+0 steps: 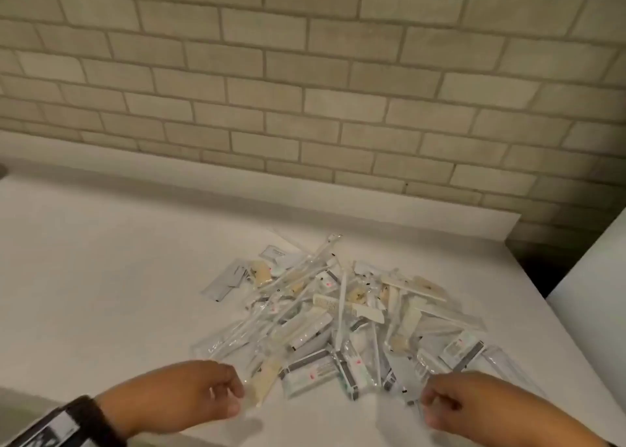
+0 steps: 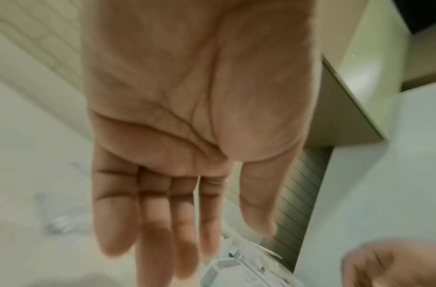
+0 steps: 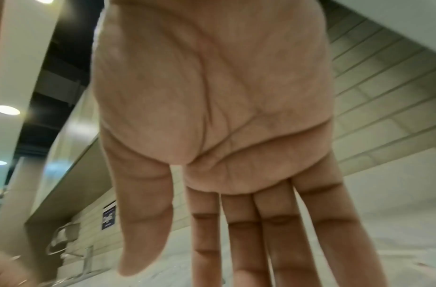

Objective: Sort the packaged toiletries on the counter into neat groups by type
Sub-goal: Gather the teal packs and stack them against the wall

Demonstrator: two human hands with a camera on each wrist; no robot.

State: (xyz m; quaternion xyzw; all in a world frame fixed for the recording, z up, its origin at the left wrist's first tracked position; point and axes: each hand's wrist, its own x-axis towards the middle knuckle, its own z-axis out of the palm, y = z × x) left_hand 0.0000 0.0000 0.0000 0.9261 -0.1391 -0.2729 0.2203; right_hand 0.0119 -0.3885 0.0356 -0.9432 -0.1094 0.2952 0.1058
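Note:
A jumbled pile of packaged toiletries (image 1: pixel 338 314) lies on the white counter (image 1: pixel 101 277). It holds wrapped toothbrushes (image 1: pixel 305 270), a cream comb (image 1: pixel 349 307), grey-striped sachets (image 1: pixel 311 368) and a flat grey packet (image 1: pixel 227 280). My left hand (image 1: pixel 216 392) hovers at the pile's near left edge, beside a cream-coloured packet (image 1: pixel 264 382). My right hand (image 1: pixel 450 402) hovers at the near right edge. In the wrist views both palms are bare, with the left-hand fingers (image 2: pixel 160 233) and right-hand fingers (image 3: pixel 236 242) straight and holding nothing. Packets (image 2: pixel 236 270) show below the left fingertips.
A brick-tiled wall (image 1: pixel 305 90) rises behind the counter's low back ledge (image 1: pixel 237 192). At the right a white block (image 1: pixel 592 294) stands past a dark gap (image 1: pixel 542 260). A metal fixture (image 3: pixel 64 244) and a blue sign (image 3: pixel 109 217) are on the wall further along.

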